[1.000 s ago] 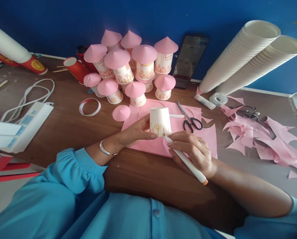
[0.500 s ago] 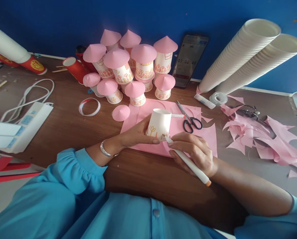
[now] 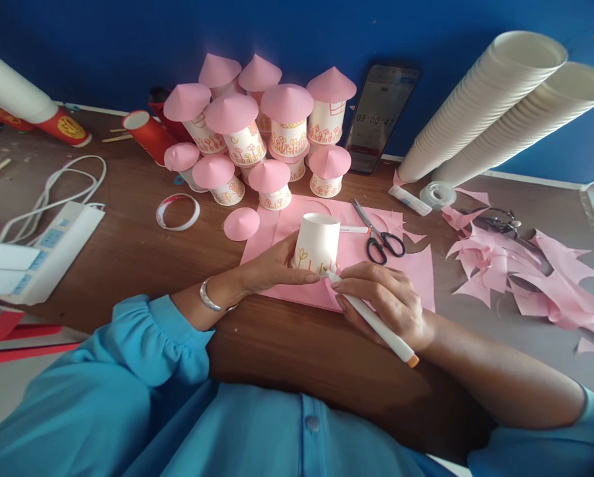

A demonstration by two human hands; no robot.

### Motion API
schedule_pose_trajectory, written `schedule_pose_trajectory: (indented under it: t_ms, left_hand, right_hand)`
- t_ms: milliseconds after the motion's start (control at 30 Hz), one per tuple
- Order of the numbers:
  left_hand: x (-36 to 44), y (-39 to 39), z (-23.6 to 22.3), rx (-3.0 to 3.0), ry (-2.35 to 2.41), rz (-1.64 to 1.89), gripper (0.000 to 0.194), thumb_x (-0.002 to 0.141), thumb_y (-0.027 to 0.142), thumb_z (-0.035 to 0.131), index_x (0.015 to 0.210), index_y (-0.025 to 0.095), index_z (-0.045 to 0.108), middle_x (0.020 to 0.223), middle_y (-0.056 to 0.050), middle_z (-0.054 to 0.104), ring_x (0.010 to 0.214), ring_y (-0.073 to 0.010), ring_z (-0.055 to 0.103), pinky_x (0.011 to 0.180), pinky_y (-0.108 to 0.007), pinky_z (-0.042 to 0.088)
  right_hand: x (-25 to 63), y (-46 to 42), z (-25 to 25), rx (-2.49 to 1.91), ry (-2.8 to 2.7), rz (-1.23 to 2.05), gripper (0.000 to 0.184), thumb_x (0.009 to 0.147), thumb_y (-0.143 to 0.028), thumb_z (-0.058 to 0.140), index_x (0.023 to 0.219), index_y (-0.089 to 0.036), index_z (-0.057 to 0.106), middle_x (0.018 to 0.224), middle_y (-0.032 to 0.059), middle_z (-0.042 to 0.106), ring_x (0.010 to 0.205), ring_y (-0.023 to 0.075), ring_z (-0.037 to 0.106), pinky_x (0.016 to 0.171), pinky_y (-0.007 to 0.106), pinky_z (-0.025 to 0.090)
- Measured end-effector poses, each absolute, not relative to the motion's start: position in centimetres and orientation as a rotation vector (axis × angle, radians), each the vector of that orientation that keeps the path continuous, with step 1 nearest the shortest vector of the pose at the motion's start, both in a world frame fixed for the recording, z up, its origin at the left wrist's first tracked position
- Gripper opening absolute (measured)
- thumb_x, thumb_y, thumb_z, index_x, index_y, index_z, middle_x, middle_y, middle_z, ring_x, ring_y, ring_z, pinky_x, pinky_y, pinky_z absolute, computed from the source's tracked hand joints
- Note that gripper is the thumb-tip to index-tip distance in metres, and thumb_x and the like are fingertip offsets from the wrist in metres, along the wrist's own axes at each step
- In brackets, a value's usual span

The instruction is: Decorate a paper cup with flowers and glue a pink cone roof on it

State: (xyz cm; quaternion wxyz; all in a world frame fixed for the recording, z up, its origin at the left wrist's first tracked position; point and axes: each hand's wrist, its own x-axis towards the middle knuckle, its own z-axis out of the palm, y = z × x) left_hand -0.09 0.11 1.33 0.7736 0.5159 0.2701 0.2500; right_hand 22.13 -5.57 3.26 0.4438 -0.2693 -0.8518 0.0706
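Observation:
My left hand (image 3: 277, 263) is closed around a white paper cup (image 3: 318, 237), its thumb along the lower edge. A yellow flower and several short orange and yellow strokes are drawn low on the cup's side. Between the fingers of my right hand (image 3: 384, 298) is a white marker (image 3: 382, 331) with an orange end, its tip at the cup's lower edge. Pink paper sheets (image 3: 406, 278) lie under the cup. Black-handled scissors (image 3: 384, 245) and a second white marker (image 3: 354, 229) rest on them. A loose pink paper cone (image 3: 241, 224) is left of the cup.
Decorated cups with pink cone tops (image 3: 287, 106) stand in rows at the back. A phone (image 3: 382, 119) leans on the blue wall. Tall paper cup stacks (image 3: 480, 106) and pink scraps (image 3: 496, 262) are right; a tape roll (image 3: 178, 212) and power strip (image 3: 58, 252) are left.
The marker tip and my right hand have shifted slightly left along the cup's lower edge. Another short yellow stroke shows there. The cup stays in my left hand.

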Motion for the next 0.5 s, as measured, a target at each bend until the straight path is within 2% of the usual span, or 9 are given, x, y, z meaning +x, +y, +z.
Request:
schedule_pose_trajectory:
  t_ms: [267,500]
  left_hand:
    - [-0.03,0.00,1.21,1.098,0.604,0.549,0.055,0.073,0.033,0.088,0.118,0.018,0.060,0.103,-0.006,0.068,0.097,-0.0211,0.066,0.087,-0.036,0.053]
    - [-0.02,0.03,1.41,1.133,0.626,0.539,0.061,0.073,0.037,0.088,0.123,0.018,0.059,0.106,-0.008,0.069,0.099,-0.0227,0.067,0.089,-0.038,0.054]
  right_hand:
    - [22.06,-5.54,3.36,-0.678,-2.116,0.154,0.030,0.088,-0.005,0.064,0.115,-0.017,0.060,0.086,0.0058,0.070,0.073,0.0175,0.072,0.062,0.028,0.062]
    - [22.07,-5.56,3.40,-0.689,-2.127,0.135,0.029,0.089,-0.004,0.065,0.114,-0.017,0.060,0.087,0.0061,0.070,0.075,0.0169,0.072,0.062,0.028,0.062]
